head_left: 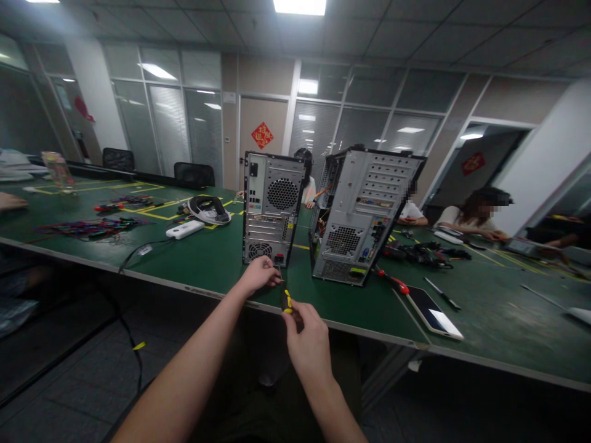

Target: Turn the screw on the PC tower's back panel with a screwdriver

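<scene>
A narrow computer case (270, 191) stands upright with its back panel facing me. My right hand (310, 335) grips the black and yellow handle of a screwdriver (285, 298), whose shaft points up at the lower right of that panel. Close to the shaft, my left hand (261, 275) has its fingers pinched together by the case's bottom edge. Whatever sits between those fingertips is too small to tell. A wider computer case (364, 215), partly open at its side, stands to the right.
The green table (221, 264) carries a white power strip (184, 230), bundled wires (92, 227) and a headset-like item (210, 209) on the left. Rightward lie a red-handled tool (398, 284), a phone (434, 312), another screwdriver (442, 293) and black cables (420, 254). Several people sit around.
</scene>
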Available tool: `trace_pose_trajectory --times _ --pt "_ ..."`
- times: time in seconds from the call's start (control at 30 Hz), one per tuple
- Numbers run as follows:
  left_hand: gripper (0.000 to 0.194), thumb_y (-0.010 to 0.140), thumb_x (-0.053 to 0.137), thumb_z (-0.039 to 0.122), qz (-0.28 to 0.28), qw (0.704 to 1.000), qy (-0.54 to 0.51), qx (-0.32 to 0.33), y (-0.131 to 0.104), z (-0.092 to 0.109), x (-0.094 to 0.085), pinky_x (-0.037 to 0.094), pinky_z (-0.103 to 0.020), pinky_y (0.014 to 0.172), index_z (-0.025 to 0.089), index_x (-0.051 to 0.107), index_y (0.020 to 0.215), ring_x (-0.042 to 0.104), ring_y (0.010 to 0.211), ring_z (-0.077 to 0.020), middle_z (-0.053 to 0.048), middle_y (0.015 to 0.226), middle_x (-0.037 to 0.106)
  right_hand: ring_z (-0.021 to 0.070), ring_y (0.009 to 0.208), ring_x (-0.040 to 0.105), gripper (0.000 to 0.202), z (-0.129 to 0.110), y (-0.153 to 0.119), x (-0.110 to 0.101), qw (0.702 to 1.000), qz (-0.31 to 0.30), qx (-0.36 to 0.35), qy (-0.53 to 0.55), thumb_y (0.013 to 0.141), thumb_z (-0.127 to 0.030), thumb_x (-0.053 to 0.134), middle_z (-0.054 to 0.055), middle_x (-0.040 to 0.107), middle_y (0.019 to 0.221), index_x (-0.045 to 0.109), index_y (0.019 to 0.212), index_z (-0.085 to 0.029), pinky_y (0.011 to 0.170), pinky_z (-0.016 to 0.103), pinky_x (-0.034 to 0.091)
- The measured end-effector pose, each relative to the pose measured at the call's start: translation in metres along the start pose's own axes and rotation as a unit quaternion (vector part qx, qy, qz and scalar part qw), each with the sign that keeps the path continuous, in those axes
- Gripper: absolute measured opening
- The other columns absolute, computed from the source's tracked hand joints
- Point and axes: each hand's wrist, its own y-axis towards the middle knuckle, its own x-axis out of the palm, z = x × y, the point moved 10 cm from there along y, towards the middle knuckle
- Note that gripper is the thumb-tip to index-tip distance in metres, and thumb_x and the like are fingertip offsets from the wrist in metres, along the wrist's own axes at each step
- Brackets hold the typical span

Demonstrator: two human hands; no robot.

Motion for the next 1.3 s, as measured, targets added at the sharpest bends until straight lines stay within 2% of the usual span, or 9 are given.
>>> trace_pose_trajectory --times 0.1,0.27,0.43,0.7,0.87,1.07,1.2,1.3 --pt "0.025 0.084 0.056 -0.003 -0.002 1.0 -0.002 0.002 0.001 -0.001 0.0 0.052 -0.019 0.049 0.018 0.043 0.082 0.071 0.056 -0.0141 -0.005 0.074 0.073 0.022 0.087 0.068 0.02 0.001 0.0 0.002 1.0 -0.006 0.004 0.005 0.093 -0.014 0.06 0.009 0.07 0.1 0.072 0.109 -0.017 0.081 0.032 0.056" --pt "0.025 0.084 0.056 -0.003 -0.004 1.0 -0.004 -0.003 -0.002 0.001 0.001 0.052 -0.019 0.05 0.018 0.043 0.083 0.072 0.057 -0.0147 -0.005 0.075 0.073 0.0224 0.1 0.067 0.033 -0.009 0.0 -0.002 0.999 -0.009 -0.034 -0.004 0.095 -0.009 0.05 0.011 0.067 0.112 0.074 0.116 -0.017 0.091 0.034 0.054" --pt "0.025 0.085 0.053 -0.004 -0.001 1.0 -0.001 -0.004 -0.003 0.002 0.002 0.052 -0.019 0.049 0.018 0.043 0.082 0.071 0.056 -0.0145 -0.005 0.074 0.073 0.0235 0.104 0.065 0.034 -0.011 0.0 -0.002 0.999 -0.011 -0.043 -0.011 0.095 -0.009 0.049 0.011 0.067 0.114 0.075 0.115 -0.02 0.095 0.036 0.053" --pt "0.026 0.084 0.053 -0.005 0.0 1.0 -0.008 -0.004 -0.003 0.003 0.001 0.051 -0.019 0.049 0.018 0.043 0.082 0.07 0.054 -0.0135 -0.002 0.07 0.071 0.0223 0.085 0.068 0.018 0.003 -0.001 0.002 1.0 -0.005 0.011 0.008 0.093 -0.016 0.061 0.008 0.071 0.098 0.071 0.108 -0.018 0.079 0.033 0.056" --pt "0.027 0.084 0.054 -0.005 -0.002 1.0 -0.008 -0.007 -0.003 0.002 0.002 0.051 -0.018 0.048 0.019 0.042 0.082 0.071 0.054 -0.0138 -0.003 0.071 0.071 0.022 0.097 0.068 0.03 -0.007 0.001 -0.001 1.0 -0.009 -0.024 -0.002 0.094 -0.008 0.052 0.01 0.068 0.108 0.073 0.114 -0.017 0.088 0.032 0.055" --pt "0.027 0.083 0.058 -0.004 -0.003 1.0 -0.013 -0.003 -0.002 0.002 0.002 0.052 -0.019 0.049 0.018 0.043 0.082 0.071 0.055 -0.0139 -0.003 0.072 0.072 0.0211 0.099 0.07 0.037 -0.013 0.0 0.001 0.999 -0.018 -0.046 -0.005 0.094 -0.006 0.046 0.012 0.067 0.114 0.076 0.114 -0.017 0.09 0.031 0.056" --pt "0.027 0.083 0.058 -0.003 -0.003 1.0 -0.01 -0.004 -0.002 0.002 0.001 0.052 -0.019 0.049 0.019 0.043 0.082 0.071 0.055 -0.0141 -0.004 0.072 0.072 0.0234 0.1 0.069 0.032 -0.007 -0.001 0.0 1.0 -0.007 -0.023 -0.005 0.094 -0.008 0.051 0.012 0.069 0.112 0.073 0.116 -0.017 0.092 0.035 0.056" --pt "0.027 0.083 0.061 -0.002 -0.002 1.0 -0.012 -0.005 -0.002 0.001 0.001 0.052 -0.018 0.05 0.019 0.043 0.082 0.071 0.055 -0.0139 -0.002 0.071 0.072 0.0226 0.089 0.07 0.024 0.0 -0.001 0.001 1.0 -0.007 0.006 0.013 0.093 -0.013 0.057 0.01 0.071 0.103 0.072 0.112 -0.017 0.082 0.034 0.058"
